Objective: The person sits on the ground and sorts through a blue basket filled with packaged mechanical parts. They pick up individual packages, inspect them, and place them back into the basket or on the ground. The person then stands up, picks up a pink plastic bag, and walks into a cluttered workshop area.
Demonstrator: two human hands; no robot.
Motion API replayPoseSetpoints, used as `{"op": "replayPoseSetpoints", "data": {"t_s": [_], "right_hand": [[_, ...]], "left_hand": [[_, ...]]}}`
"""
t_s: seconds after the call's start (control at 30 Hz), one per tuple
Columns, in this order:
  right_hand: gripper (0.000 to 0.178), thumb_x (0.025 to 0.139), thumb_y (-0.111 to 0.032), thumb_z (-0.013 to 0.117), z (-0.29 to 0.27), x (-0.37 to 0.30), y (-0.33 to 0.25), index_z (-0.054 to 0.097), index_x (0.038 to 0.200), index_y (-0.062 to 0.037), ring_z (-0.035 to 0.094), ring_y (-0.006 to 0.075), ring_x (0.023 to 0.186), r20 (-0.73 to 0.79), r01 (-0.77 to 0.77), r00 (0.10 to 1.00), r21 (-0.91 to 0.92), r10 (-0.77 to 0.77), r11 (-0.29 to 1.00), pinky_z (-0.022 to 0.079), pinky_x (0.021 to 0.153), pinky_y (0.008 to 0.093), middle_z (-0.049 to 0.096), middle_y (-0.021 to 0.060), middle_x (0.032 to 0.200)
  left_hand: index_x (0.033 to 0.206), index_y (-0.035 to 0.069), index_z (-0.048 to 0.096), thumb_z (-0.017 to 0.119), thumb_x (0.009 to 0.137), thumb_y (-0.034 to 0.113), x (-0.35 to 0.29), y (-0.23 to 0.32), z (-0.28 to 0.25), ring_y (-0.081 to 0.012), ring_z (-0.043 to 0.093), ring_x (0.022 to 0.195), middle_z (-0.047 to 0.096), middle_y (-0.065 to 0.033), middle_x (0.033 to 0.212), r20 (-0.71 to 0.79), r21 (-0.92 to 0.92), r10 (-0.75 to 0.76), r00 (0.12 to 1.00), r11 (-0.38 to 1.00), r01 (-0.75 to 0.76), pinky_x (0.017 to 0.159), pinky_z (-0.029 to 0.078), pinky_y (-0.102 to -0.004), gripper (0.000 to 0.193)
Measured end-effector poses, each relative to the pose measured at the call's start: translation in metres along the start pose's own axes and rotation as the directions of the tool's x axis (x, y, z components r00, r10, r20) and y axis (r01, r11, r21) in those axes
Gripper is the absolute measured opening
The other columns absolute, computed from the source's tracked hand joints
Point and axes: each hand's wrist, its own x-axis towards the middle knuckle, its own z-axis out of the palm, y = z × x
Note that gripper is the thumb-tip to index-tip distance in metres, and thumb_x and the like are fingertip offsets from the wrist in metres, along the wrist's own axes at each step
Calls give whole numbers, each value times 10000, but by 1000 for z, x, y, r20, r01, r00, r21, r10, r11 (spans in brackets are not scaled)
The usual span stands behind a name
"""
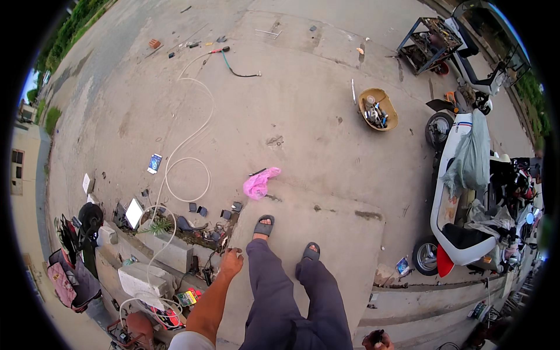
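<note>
My left hand (231, 262) hangs beside my left leg with its fingers curled in, and nothing shows in it. At the lower edge, right of my legs, my right hand (379, 340) is partly cut off; its fingers are closed around something small and dark that I cannot make out. Ahead of my sandalled feet lies a crumpled pink plastic bag (256, 185) on the concrete, with a thin black stick-like thing (257, 172) against its upper side. Both hands are apart from the bag.
A pale hose (201, 125) loops across the ground at left. Concrete blocks (160, 249) and scattered dark pieces lie left of my feet. At right stand a basket of parts (392, 121), a white scooter (441, 195) and a metal tool cart (413, 36). Concrete steps (420, 303) run behind.
</note>
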Motion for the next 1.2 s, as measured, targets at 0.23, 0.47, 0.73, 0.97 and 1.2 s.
{"op": "replayPoseSetpoints", "data": {"t_s": [0.23, 0.47, 0.73, 0.97, 1.2], "right_hand": [[308, 932, -187, 699, 40, 38, 54, 638, 1193, -33, 614, 222, 962, -355, -268, 925, -368, 132, 890, 524, 855, 341, 649, 123, 1116], [527, 888, -322, 717, 104, 85, 84, 561, 1304, -37, 531, 254, 1159, -389, -405, 798, 218, 459, 888, 412, 1033, 421, 565, 87, 1214], [455, 828, -373, 801, 117, 63, 93, 708, 1107, -25, 602, 247, 1134, -352, -350, 813, 342, 464, 872, 471, 1023, 386, 661, 90, 1171], [902, 637, -565, 891, 141, 33, 50, 626, 1212, 77, 653, 224, 1012, -414, -247, 832, 319, 369, 915, 524, 910, 377, 669, 109, 1111], [675, 653, -355, 816, 163, -13, -9, 608, 1129, 76, 627, 261, 837, -495, 164, 864, 448, 90, 879, 491, 735, 347, 596, 141, 991]], "left_hand": [[1267, 52, 631, 661, 918, 180, 293, -11, 68, -486, 491, 1303, 486, -305, 1397, -29, 126, 100, 995, 987, -95, 1068, 463, -496, 373], [1327, -66, 580, 703, 896, 267, 456, 11, 136, -365, 591, 1196, 707, -249, 1076, 137, 79, -69, 988, 995, 58, 1094, 429, -450, 559], [1252, 10, 571, 770, 862, 59, 357, 80, 113, -188, 637, 881, 671, -58, 978, 302, -668, -5, 953, 712, 215, 828, 523, -362, 441], [1394, -47, 521, 782, 912, 252, 187, 248, -15, -236, 677, 1101, 664, -130, 1289, 680, -727, 314, 662, 409, 552, 982, 547, -391, 625], [965, 2, 630, 687, 954, 76, 77, 379, -116, -76, 508, 721, 616, 7, 815, 436, -393, 505, 745, 852, -347, 675, 435, -252, 93]]}}
